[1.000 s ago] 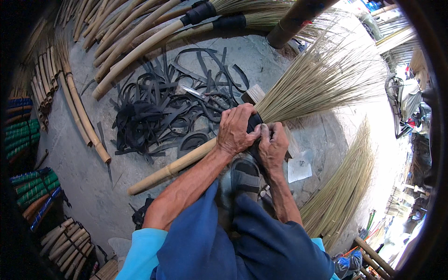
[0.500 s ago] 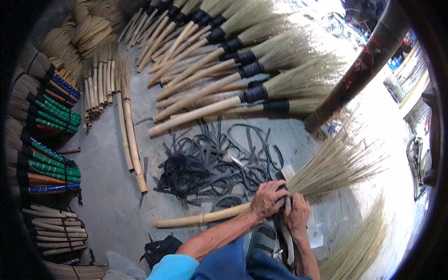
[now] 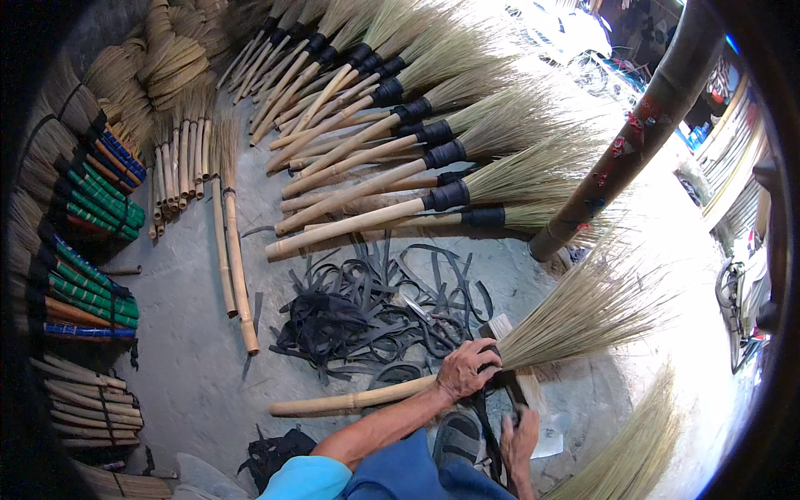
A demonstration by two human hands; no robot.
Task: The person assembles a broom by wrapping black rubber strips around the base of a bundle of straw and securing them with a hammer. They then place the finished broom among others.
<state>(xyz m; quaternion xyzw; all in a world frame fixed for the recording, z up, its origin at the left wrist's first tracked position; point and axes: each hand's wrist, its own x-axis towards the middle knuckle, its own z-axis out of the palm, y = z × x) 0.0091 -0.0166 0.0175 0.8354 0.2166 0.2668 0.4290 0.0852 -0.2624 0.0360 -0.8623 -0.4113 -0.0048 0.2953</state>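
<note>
A broom lies across in front of me, its pale bamboo handle (image 3: 350, 402) pointing left and its straw bristles (image 3: 583, 308) fanning out to the upper right. My left hand (image 3: 469, 369) is closed round the black binding where bristles meet handle. Below and right of it, my right hand (image 3: 520, 437) is closed on a black rubber strip (image 3: 523, 390) that runs down from the binding; its fingers are partly blurred. Dark strip also hangs between my hands over a sandalled foot (image 3: 457, 439). A wooden block (image 3: 500, 325) shows behind the binding.
A tangle of black strips (image 3: 333, 321) with scissors (image 3: 418, 308) lies beyond the handle. Bound brooms (image 3: 367, 217) fan across the back. Two bamboo handles (image 3: 237, 275) and bundled brooms (image 3: 92, 287) are left. A post (image 3: 621, 150) rises right; a straw bundle (image 3: 629, 446) lies lower right.
My right hand has drawn away from the binding, down toward me. The left hand still grips the binding. The whole view has shifted slightly.
</note>
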